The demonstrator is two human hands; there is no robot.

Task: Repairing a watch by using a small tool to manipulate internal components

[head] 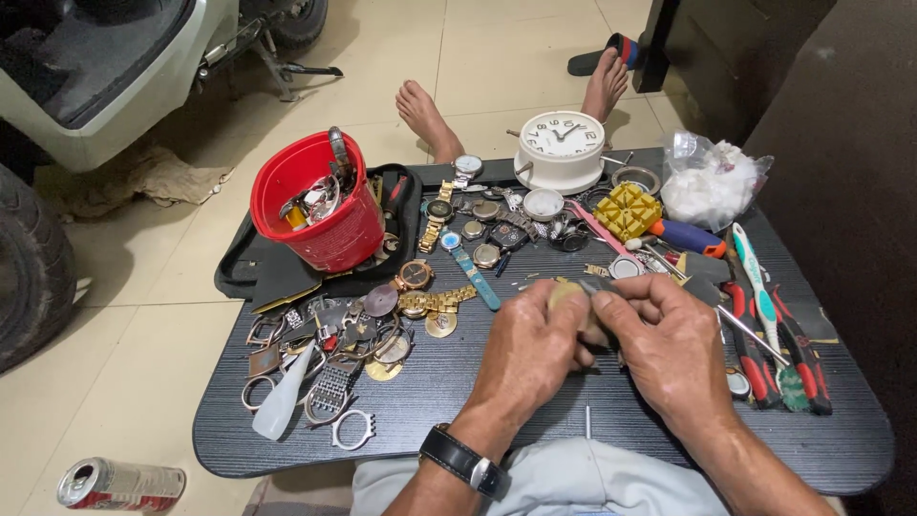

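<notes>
1. Head view is showing both hands meeting over the middle of a black lap table (535, 420), working on a small round watch part (565, 294).
2. The left hand (530, 349) is pinching the watch part between thumb and fingertips, holding it just above the table.
3. The right hand (669, 344) is closing its fingers around a thin tool (597, 287), its tip touching the part; this looks like prying or fitting work, which calls for a steady grip and light pressure.
4. Around the hands are lying loose watches (435, 220), a red tub (320, 201), a white clock (562, 148), a yellow block (628, 210) and red-handled pliers (798, 349).
5. The table is sitting over the person's legs on a pale tiled floor (124, 344), with a drink can (119, 484) and a tyre (33, 268) nearby.
</notes>
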